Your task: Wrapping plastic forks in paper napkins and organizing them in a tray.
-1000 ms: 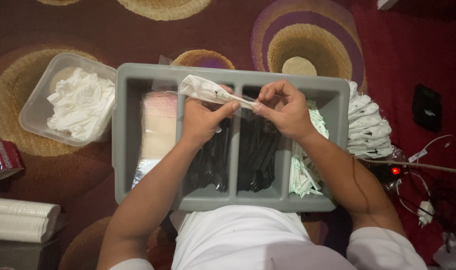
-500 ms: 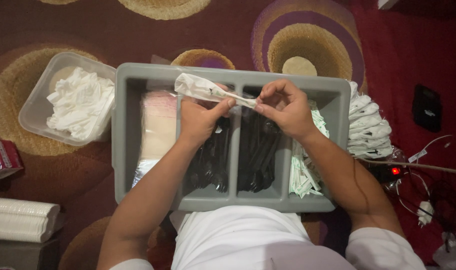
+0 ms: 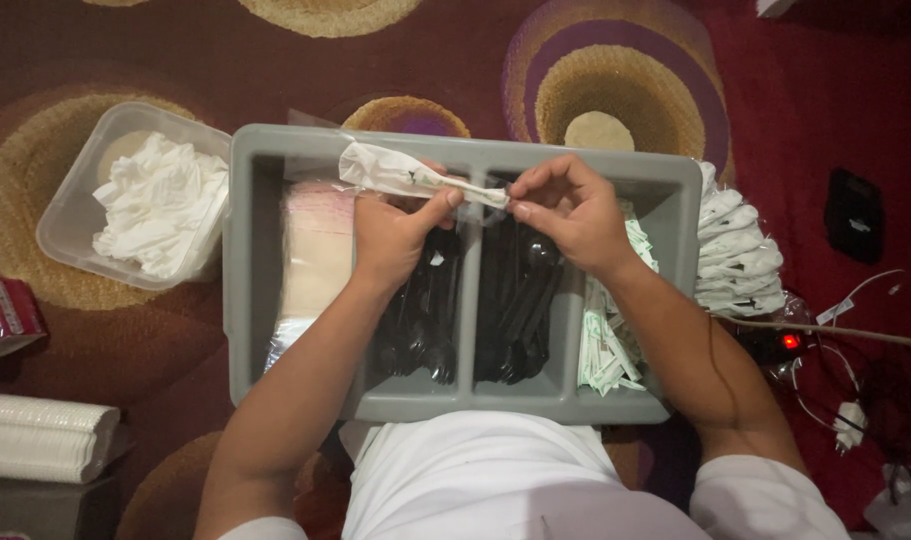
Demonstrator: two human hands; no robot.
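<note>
So both hands are up over the far end of the grey divided tray [image 3: 244, 300], working on 1 clear packet [image 3: 406, 175] with a white napkin bundled inside. Left hand [image 3: 394, 235] is closed around the fat end of it, thumb pressed on top, while the right hand [image 3: 568, 212] pinches the thin open tail between thumb and fingertips. The packet hangs just above the divider between the tray's 2 middle compartments, not touching the tray. Those 2 compartments hold black plastic cutlery [image 3: 521, 300], the one at the tray's right end has paper-wrapped sticks [image 3: 606, 345], and the left end has clear sleeves [image 3: 316, 245]. Looks to me like the closing-up step: the tail is being twisted or folded shut. Next move probably calls for a firm pinch on that tail so the film doesn't spring open. Finished packets [image 3: 741, 255] sit stacked just right of the tray, a tub of napkins [image 3: 156, 205] just left.
</note>
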